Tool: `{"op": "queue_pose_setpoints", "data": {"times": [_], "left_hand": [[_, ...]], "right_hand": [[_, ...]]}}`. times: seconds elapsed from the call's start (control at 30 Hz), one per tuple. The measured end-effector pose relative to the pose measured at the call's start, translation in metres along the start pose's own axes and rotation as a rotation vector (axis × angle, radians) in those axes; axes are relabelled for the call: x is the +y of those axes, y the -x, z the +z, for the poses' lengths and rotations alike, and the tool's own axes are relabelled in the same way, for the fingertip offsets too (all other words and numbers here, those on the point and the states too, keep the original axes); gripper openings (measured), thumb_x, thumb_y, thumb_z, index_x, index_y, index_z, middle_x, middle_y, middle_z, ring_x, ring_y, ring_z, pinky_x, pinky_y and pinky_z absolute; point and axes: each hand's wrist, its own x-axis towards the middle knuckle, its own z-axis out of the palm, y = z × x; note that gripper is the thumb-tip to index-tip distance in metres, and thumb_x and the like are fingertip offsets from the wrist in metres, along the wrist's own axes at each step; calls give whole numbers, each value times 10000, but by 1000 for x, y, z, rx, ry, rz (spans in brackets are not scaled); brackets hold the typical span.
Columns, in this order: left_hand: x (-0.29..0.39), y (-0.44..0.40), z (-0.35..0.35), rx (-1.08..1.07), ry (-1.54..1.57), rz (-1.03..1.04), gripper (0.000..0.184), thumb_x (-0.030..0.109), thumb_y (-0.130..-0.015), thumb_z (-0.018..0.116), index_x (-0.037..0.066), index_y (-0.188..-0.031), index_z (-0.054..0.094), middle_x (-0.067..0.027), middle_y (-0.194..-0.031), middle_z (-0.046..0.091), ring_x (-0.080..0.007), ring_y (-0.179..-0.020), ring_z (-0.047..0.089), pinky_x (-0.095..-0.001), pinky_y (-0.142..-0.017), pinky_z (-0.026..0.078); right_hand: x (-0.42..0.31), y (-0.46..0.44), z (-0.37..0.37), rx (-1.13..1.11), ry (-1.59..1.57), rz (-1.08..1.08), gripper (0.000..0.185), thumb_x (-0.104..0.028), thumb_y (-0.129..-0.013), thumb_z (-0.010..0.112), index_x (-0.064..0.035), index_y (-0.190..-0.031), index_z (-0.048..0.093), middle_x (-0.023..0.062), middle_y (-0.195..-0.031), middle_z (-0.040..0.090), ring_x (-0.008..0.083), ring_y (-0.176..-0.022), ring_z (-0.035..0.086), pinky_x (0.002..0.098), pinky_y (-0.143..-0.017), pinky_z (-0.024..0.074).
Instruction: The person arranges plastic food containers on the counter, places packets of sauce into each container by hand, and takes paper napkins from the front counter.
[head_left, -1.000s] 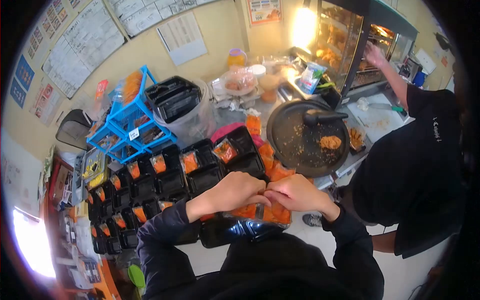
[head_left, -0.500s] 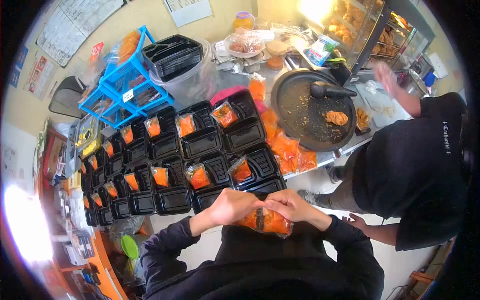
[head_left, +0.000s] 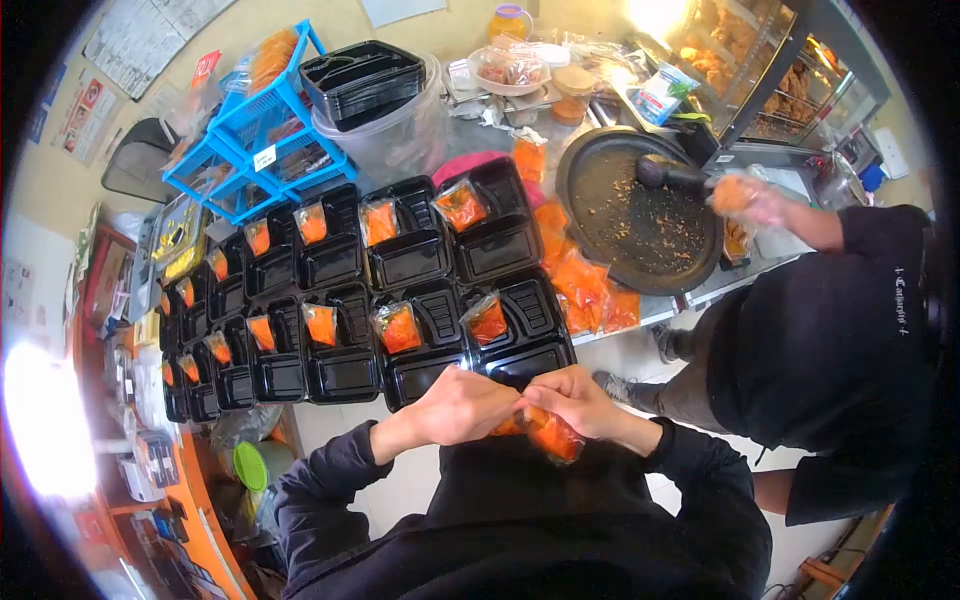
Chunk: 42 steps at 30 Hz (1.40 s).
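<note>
My left hand [head_left: 462, 408] is closed in a pinch at the top of small clear sachets of orange-red sauce, in front of my body. Close against it, my right hand [head_left: 580, 400] grips the upper end of one sauce sachet [head_left: 552, 434], which hangs at a slant. Part of another sauce sachet [head_left: 507, 427] shows beneath the left hand. My fingers hide whether the two are still joined. Just beyond stand black compartment trays [head_left: 415, 378] in two rows, each visible one with a sachet, such as this sauce sachet [head_left: 487, 322].
A co-worker's gloved hand [head_left: 765, 203] holds a fried piece [head_left: 733, 194] over the large stone mortar [head_left: 640, 255], where a pestle [head_left: 670, 174] lies. More sauce sachets [head_left: 585, 285] lie beside the trays. Blue baskets [head_left: 255, 125] and stacked black trays [head_left: 362, 80] stand at the back.
The sachets side by side under my hands now hang at different angles, the right one tilted. The co-worker's hand came to the mortar and lifted the fried piece from it.
</note>
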Motion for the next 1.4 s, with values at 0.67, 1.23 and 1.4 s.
{"op": "queue_pose_setpoints", "data": {"times": [0.67,1.23,1.4], "left_hand": [[16,-3,-3,374,82,-336,127,-38,-790,664,-9,-901,608,-116,-842,605,-273,-720,616,-310,-638,503],[0,10,-18,68,164,-136,150,144,-869,682,12,-807,651,-118,-674,606,-296,-566,603,-366,-496,464],[-4,26,-15,307,130,-317,104,89,-871,667,4,-812,653,-111,-684,618,-274,-557,614,-344,-489,476]], "right_hand": [[-36,-22,10,78,594,-211,134,-145,-957,534,-39,-874,537,34,-690,527,130,-610,509,302,-554,403],[-41,-33,-32,-352,559,-13,314,-304,-922,640,5,-902,691,93,-705,660,146,-625,600,308,-566,431],[0,-20,-45,-26,-55,178,231,-208,-948,623,3,-996,703,1,-815,697,34,-667,533,254,-559,416]]}}
